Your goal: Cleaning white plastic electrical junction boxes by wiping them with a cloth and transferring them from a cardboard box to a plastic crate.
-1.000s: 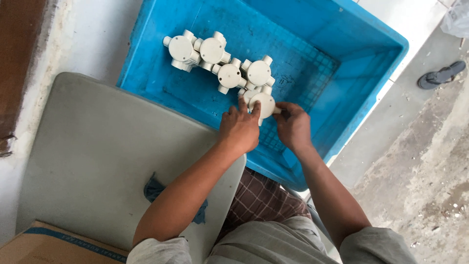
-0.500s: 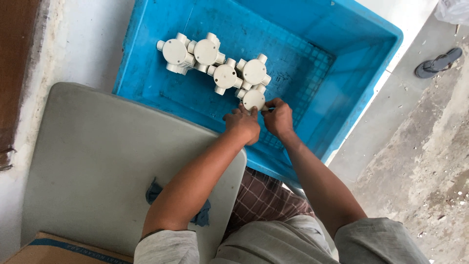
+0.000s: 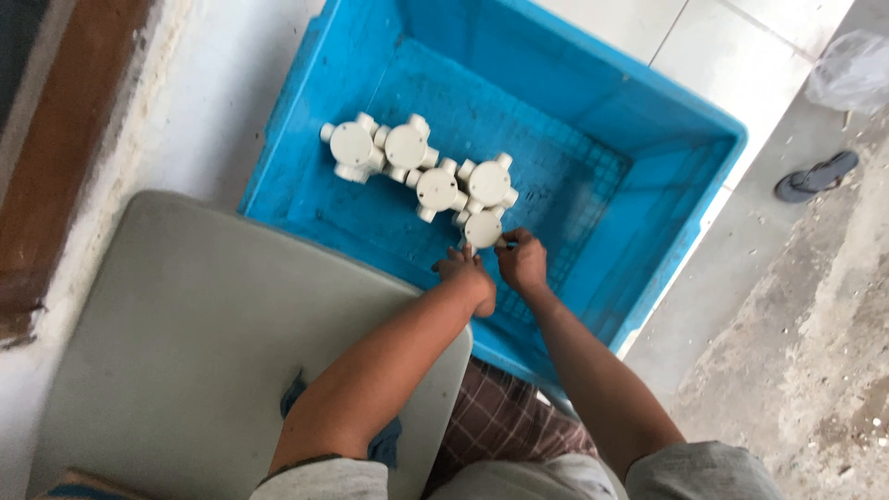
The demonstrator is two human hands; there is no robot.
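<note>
Several round white conduit junction boxes lie in a row on the floor of a blue plastic crate (image 3: 648, 268). Both my hands reach into the crate at the nearest box (image 3: 482, 229). My left hand (image 3: 466, 273) touches its near left side with the fingertips. My right hand (image 3: 521, 259) pinches its right edge. The other boxes (image 3: 407, 148) lie further back to the left, touching one another.
A grey plastic board (image 3: 204, 343) lies over my lap at the left, with a blue cloth (image 3: 384, 440) under my left arm. A dark sandal (image 3: 815, 176) and a clear plastic bag (image 3: 852, 69) lie on the concrete floor at the right.
The view has shifted, so the crate sits higher and further left. My hands have stayed on the nearest box, fingers drawn closer together on it.
</note>
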